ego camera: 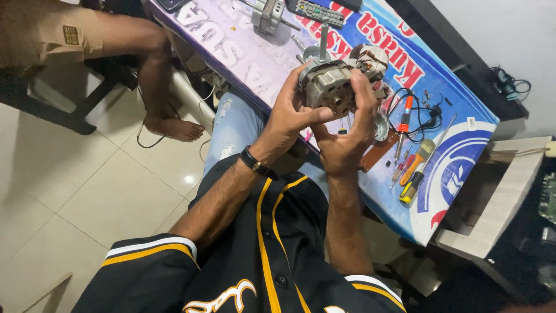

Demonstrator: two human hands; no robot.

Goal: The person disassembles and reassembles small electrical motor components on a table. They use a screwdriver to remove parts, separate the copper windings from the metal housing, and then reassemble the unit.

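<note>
Head view | table (pixel 255 64) with a printed blue and purple cover | motor (pixel 331 87) held above its near edge (shaft pointing away) | left hand (pixel 289 113) closed around the motor's left side | right hand (pixel 347 136) gripping its right side | screwdrivers (pixel 414 171) lying to the right | remote (pixel 315 11) at the far edge

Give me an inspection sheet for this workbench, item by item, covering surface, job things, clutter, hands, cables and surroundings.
Surface: table covered by a blue, white and lilac printed banner.
Job's things: grey metal electric motor with copper windings, held above the table.
Clutter: yellow-handled screwdrivers, orange-handled soldering iron, second motor, remote control.
Grippers: left hand and right hand both grip the motor.
Cables: black wires on the table; black cord by the wall.
Surroundings: white tiled floor; another person's bare leg.
</note>
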